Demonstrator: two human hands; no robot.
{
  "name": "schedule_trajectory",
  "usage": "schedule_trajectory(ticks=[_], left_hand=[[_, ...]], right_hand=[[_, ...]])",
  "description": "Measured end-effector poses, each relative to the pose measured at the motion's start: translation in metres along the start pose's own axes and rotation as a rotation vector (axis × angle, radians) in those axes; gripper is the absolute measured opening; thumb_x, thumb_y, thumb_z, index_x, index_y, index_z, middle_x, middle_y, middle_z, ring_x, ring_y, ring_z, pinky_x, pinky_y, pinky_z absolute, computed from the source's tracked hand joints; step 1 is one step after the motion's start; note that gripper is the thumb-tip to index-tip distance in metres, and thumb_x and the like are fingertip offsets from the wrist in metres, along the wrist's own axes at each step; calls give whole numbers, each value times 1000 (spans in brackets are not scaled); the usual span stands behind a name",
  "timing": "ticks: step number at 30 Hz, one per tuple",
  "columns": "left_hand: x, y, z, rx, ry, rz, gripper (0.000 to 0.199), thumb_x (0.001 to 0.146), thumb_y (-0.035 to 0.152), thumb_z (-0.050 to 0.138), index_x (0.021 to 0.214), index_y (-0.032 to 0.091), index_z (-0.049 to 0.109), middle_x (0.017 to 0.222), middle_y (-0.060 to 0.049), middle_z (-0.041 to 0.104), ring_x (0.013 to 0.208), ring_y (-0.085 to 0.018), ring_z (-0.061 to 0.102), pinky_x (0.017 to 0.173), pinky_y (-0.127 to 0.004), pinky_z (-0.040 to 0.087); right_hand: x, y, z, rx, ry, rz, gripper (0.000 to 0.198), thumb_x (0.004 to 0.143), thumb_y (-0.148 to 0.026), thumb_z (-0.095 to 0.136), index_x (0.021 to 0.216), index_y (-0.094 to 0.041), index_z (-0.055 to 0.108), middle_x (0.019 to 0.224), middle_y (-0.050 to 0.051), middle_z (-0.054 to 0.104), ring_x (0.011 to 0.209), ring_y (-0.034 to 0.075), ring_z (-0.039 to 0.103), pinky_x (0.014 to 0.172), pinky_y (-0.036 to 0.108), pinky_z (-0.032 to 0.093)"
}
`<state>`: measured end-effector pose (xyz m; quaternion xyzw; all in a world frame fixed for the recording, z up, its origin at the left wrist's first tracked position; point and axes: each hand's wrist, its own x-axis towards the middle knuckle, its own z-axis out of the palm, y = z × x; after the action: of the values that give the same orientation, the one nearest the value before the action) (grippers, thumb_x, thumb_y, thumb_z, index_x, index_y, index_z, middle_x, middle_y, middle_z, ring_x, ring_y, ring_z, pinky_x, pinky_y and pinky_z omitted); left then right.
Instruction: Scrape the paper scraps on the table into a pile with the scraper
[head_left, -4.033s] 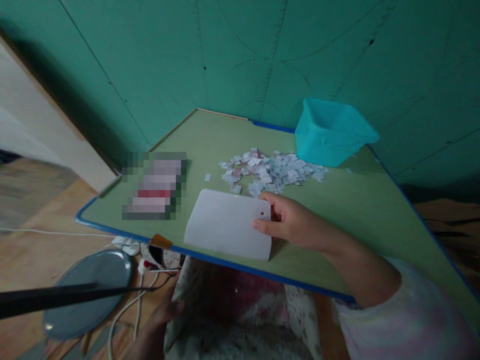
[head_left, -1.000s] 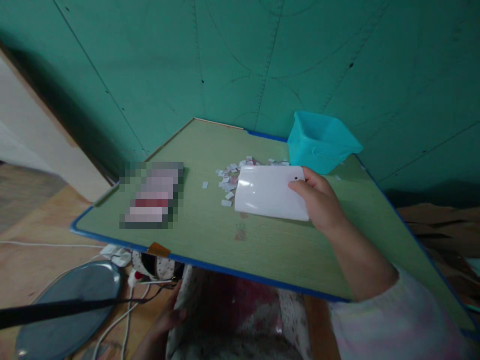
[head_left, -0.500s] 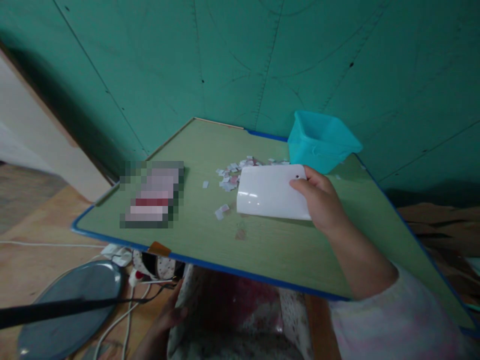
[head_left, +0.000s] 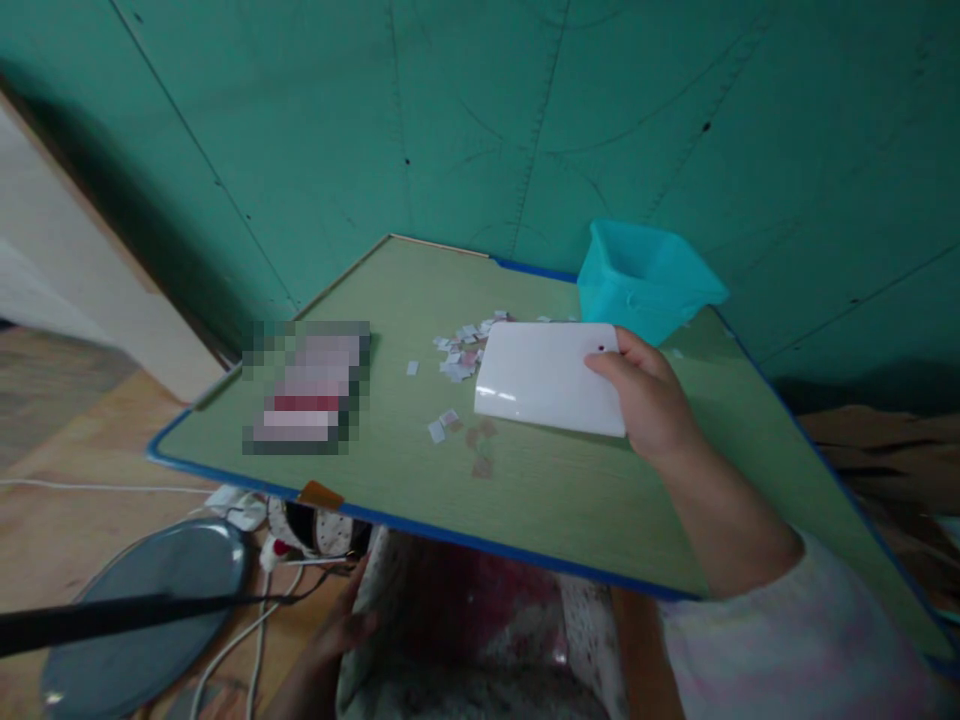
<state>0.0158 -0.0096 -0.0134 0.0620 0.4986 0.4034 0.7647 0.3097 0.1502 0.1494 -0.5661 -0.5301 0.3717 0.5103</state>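
A white curved sheet (head_left: 544, 375) is held just right of the frame's centre, its right edge pinched between the thumb and fingers of the right hand (head_left: 651, 395). Small paper pieces (head_left: 457, 358) are partly covered by it, on the green table (head_left: 390, 480). A turquoise bin (head_left: 637, 305) is seen at upper right. At lower centre, a speckled container (head_left: 589, 620) is met by the left hand (head_left: 343, 630); whether its fingers are clenched cannot be told.

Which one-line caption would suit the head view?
The right hand holds a white sheet in front of paper bits on a table, a bin behind.
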Motion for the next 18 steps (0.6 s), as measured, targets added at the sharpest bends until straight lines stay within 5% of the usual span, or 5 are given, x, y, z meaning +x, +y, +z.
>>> schedule_trajectory(ticks=[18], left_hand=[[-6,-1,10,-61,67,-5,75,53,22,73,124,25,48,99,-4,73,104,-36,59,81,-42,49]], right_hand=[[-6,-4,5,29,-205,101,13,67,-28,54,76,-21,58,62,-2,56,53,12,49,45,23,36]])
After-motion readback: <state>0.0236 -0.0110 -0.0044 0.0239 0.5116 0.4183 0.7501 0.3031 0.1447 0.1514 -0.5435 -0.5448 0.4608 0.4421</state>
